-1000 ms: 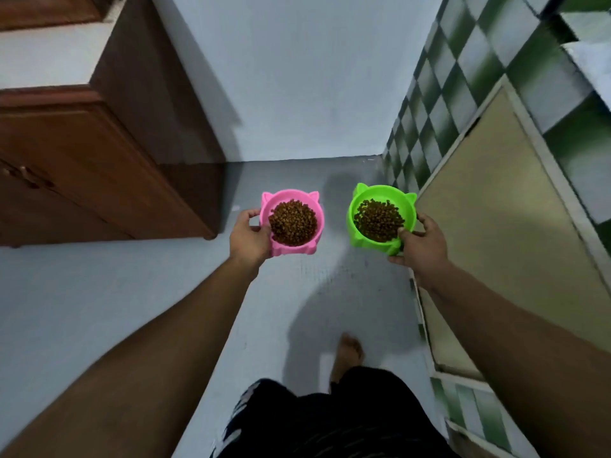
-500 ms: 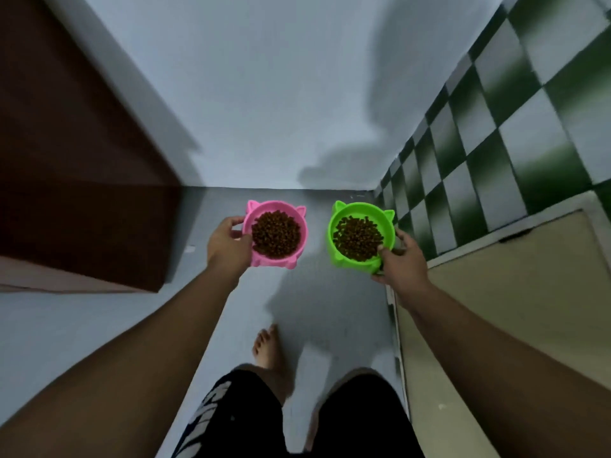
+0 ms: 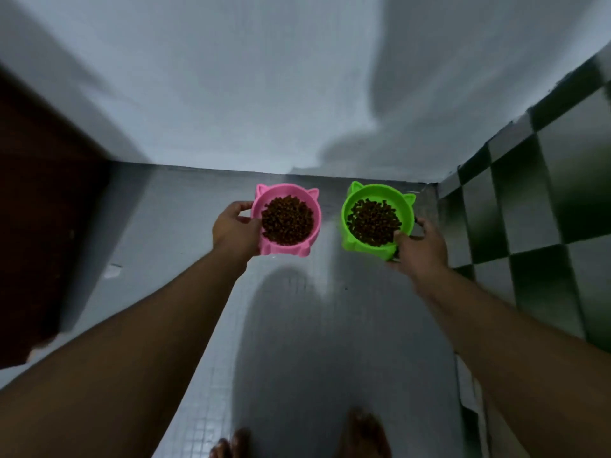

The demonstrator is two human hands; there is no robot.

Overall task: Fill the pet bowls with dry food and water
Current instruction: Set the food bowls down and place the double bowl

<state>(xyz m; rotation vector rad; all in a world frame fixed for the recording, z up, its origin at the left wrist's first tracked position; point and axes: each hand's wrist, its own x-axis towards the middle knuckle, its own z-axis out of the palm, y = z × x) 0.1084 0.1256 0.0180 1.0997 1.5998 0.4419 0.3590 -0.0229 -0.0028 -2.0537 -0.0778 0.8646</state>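
Observation:
A pink cat-eared bowl (image 3: 305, 247) full of brown dry food is held above the floor; my left hand (image 3: 234, 231) grips its left rim, thumb on top. Beside it on the right, a green cat-eared bowl (image 3: 373, 193), also full of dry food, is gripped at its near right rim by my right hand (image 3: 421, 249). Both bowls are level and a short gap apart. No water is in view.
A pale wall (image 3: 264, 94) rises just ahead where the grey floor (image 3: 198, 226) ends. A dark wooden cabinet (image 3: 39, 226) stands on the left and a green-and-white checkered tile wall (image 3: 535, 209) on the right. My bare feet (image 3: 360, 434) show at the bottom edge.
I have stepped closer to the corner: the wall fills more of the view and the cabinet has slid left. Both hands still hold the bowls, carried forward side by side.

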